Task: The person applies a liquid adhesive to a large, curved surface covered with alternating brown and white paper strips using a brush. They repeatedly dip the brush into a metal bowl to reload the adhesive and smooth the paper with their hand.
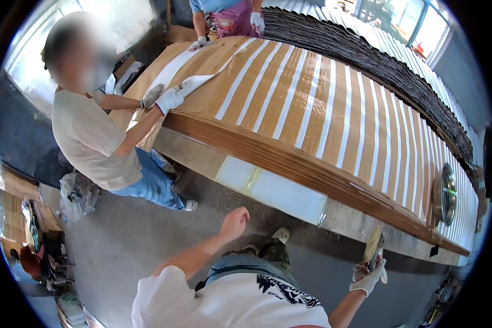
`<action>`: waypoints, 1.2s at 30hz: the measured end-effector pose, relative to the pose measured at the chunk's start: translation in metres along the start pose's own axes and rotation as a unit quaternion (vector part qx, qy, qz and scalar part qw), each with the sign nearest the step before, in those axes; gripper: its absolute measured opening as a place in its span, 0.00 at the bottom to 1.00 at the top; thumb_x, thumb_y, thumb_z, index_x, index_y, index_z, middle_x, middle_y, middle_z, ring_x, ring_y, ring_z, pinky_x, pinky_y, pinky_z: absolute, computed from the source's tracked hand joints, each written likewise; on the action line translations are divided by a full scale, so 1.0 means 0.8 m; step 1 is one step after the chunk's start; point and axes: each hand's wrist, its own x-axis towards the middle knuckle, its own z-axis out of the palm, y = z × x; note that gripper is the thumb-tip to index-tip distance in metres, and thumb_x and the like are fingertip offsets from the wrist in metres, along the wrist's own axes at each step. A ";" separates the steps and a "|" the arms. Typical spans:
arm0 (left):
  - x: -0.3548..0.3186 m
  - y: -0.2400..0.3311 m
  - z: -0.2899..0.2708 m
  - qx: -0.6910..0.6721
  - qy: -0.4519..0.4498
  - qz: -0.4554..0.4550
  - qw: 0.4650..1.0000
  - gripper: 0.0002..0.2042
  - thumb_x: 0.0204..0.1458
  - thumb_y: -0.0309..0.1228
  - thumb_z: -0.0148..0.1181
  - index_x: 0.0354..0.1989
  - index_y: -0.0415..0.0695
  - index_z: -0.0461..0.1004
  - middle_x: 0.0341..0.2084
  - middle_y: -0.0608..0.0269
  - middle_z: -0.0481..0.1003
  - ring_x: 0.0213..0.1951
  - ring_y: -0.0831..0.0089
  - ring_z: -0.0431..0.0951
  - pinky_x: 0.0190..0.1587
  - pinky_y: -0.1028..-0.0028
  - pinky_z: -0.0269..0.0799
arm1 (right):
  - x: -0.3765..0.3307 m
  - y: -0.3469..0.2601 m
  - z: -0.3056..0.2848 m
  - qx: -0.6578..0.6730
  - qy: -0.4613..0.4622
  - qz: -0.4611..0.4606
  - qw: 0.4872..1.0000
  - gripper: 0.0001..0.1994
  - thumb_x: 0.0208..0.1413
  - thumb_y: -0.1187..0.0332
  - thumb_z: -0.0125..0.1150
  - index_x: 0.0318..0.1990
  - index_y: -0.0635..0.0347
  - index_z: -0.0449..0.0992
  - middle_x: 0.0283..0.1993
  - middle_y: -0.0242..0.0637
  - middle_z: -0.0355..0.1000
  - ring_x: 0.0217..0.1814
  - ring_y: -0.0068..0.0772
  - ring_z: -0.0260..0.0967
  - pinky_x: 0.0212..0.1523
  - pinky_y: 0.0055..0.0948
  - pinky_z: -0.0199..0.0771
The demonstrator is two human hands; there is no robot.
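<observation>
My left hand (235, 223) is bare and hangs over the floor in front of the table, its fingers curled in with nothing visible in them. My right hand (368, 277), in a whitish work glove, grips what looks like a worn brush (373, 246), yellowish at its tip and dark lower down. The brush points up toward the table's near edge. Beyond it lies a long stack of brown sheets (259, 82) with white stripes across the top. A round metal bowl (445, 194) sits tilted on the stack's right part.
At the left, a gloved co-worker (93, 131) holds the edge of a brown-and-white sheet. Another person (224, 16) stands at the far side, one gloved hand on the stack. A pale panel (279, 191) lies along the table's near edge. Dark corrugated sheets (366, 60) are piled behind.
</observation>
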 end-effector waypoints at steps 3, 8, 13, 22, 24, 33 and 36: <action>0.015 0.012 -0.009 0.060 0.004 -0.045 0.997 0.07 0.53 0.24 0.55 0.40 0.45 0.72 0.27 0.55 0.74 0.33 0.52 0.76 0.36 0.58 0.71 | 0.001 -0.026 -0.041 0.038 -0.007 -0.018 0.999 0.16 0.64 0.48 0.55 0.52 0.43 0.74 0.37 0.29 0.72 0.20 0.23 0.62 0.18 0.25 0.65; 0.167 -0.006 -0.061 0.124 0.116 0.038 0.985 0.17 0.52 0.31 0.62 0.51 0.44 0.72 0.31 0.53 0.76 0.36 0.57 0.78 0.40 0.61 0.73 | 0.018 -0.081 -0.093 -0.003 0.039 -0.070 0.997 0.18 0.64 0.47 0.56 0.53 0.44 0.74 0.33 0.33 0.70 0.21 0.24 0.64 0.18 0.25 0.66; 0.298 0.025 -0.166 0.164 0.250 -0.080 0.951 0.20 0.48 0.37 0.62 0.48 0.42 0.78 0.34 0.54 0.81 0.41 0.60 0.81 0.46 0.63 0.76 | 0.063 -0.099 -0.154 0.038 0.032 -0.123 0.991 0.19 0.64 0.48 0.55 0.52 0.51 0.73 0.43 0.33 0.72 0.26 0.25 0.63 0.22 0.27 0.65; 0.428 0.022 -0.333 0.343 0.251 -0.076 0.902 0.18 0.59 0.38 0.46 0.51 0.44 0.76 0.52 0.45 0.75 0.56 0.49 0.74 0.57 0.53 0.69 | 0.044 -0.105 -0.125 -0.145 0.143 -0.144 0.968 0.20 0.62 0.48 0.55 0.51 0.51 0.70 0.32 0.30 0.61 0.31 0.28 0.54 0.32 0.28 0.53; 0.469 0.049 -0.339 0.326 0.239 -0.111 0.908 0.19 0.58 0.37 0.47 0.52 0.41 0.75 0.53 0.43 0.74 0.57 0.48 0.73 0.58 0.53 0.68 | 0.033 -0.104 -0.097 -0.229 0.102 -0.212 0.944 0.24 0.67 0.54 0.46 0.67 0.52 0.64 0.68 0.40 0.64 0.72 0.43 0.58 0.71 0.44 0.55; 0.566 -0.109 -0.471 0.196 0.361 -0.327 0.851 0.49 0.38 0.39 0.68 0.71 0.37 0.51 0.65 0.43 0.63 0.67 0.51 0.63 0.68 0.62 0.60 | 0.034 -0.061 0.215 -0.052 0.101 -0.127 0.985 0.14 0.59 0.50 0.61 0.39 0.47 0.73 0.29 0.25 0.67 0.28 0.22 0.59 0.31 0.26 0.57; 0.561 -0.190 -0.518 0.131 0.269 -0.282 0.912 0.49 0.32 0.37 0.74 0.67 0.32 0.58 0.57 0.40 0.71 0.59 0.52 0.72 0.61 0.62 0.68 | 0.037 -0.046 0.295 -0.074 0.049 -0.151 0.985 0.20 0.60 0.47 0.61 0.47 0.52 0.75 0.27 0.28 0.67 0.19 0.19 0.57 0.17 0.22 0.55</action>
